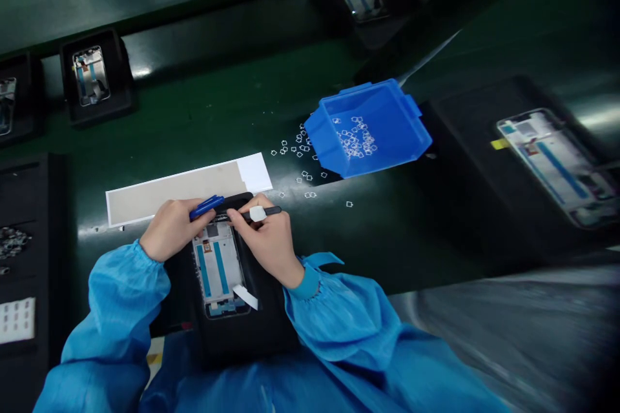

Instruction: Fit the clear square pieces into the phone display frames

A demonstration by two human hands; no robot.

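In front of me a phone frame [220, 271] with two blue strips lies in a black tray [227, 342]. My left hand [177, 226] is at its top left, closed around a blue pen-like tool [208, 206]. At the top right corner my right hand [266, 232] is closed around a dark, slim tool [274, 210] with a white wrapping on it; its tip is hidden by the fingers. Both hands meet over the top end of the frame. A white tab [246, 297] sticks out near the frame's lower right.
Behind my hands lies a white-edged beige sheet [179, 190]. A blue bin [387, 122] holds several small white square rings, with more scattered beside it. Other phone frames [557, 164] in black trays stand right and at the back. At left is a dark tray [29, 187] with small metal parts.
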